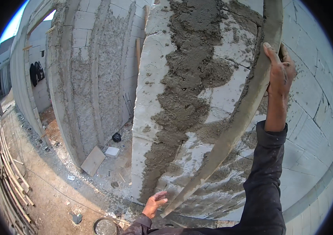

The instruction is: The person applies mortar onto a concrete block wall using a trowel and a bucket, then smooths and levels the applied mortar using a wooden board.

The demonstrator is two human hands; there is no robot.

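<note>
A long, mortar-smeared straightedge (229, 143) slants across the block wall, from the top right down to the lower middle. High on it, my right hand (281, 70) grips its edge, thumb on the near face and fingers wrapped behind. My left hand (154, 204) is beside its lower end with fingers apart, and I see nothing held there. Left of the straightedge, a thick band of wet grey mortar (186, 74) runs down the white block wall (151, 70). Thinner mortar patches lie on the blocks nearer the straightedge.
Below my left hand stands a round bucket (105, 226). Bamboo poles (11, 172) are piled at the far left. A flat board (93, 160) and a white block (112, 152) lie by the partly plastered wall (100, 78). A doorway opens at the upper left.
</note>
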